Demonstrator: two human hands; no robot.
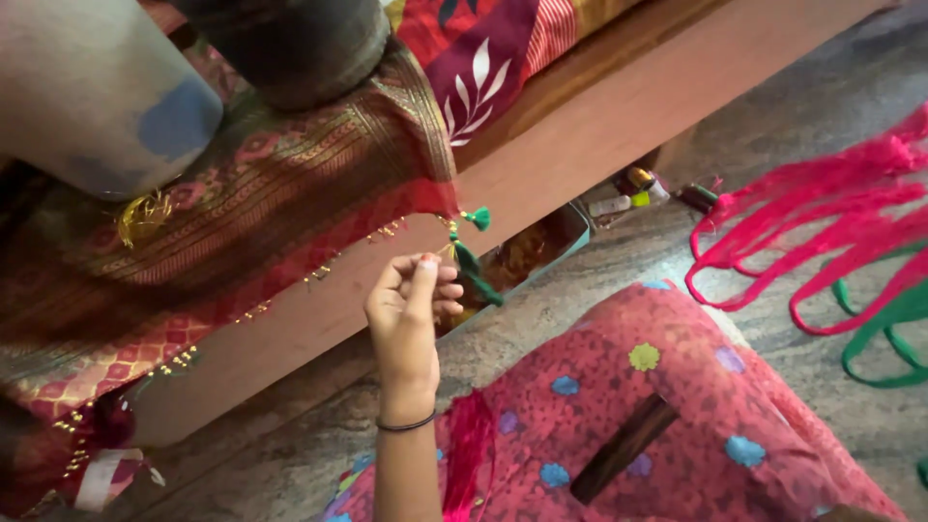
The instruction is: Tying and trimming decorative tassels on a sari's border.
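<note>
My left hand (411, 309) is raised in front of a wooden bed frame (619, 116), fingers pinched on a strand of green thread (478, 280). The strand runs up to the fringed edge of a red and gold brocade cloth (271, 184) draped over the frame. A small green tassel (477, 218) hangs from that edge just above my fingers. Small gold beads (387, 230) dot the red fringe to the left. A thin black band circles my wrist. My right hand is out of the picture.
Pink-red thread skeins (831, 213) and green ones (889, 333) lie on the stone floor at right. An open box (570, 232) and small spools (638, 184) sit under the bed. My knee in pink dotted cloth (677, 416) carries a dark stick (623, 449). Bolsters (97, 87) lie at top left.
</note>
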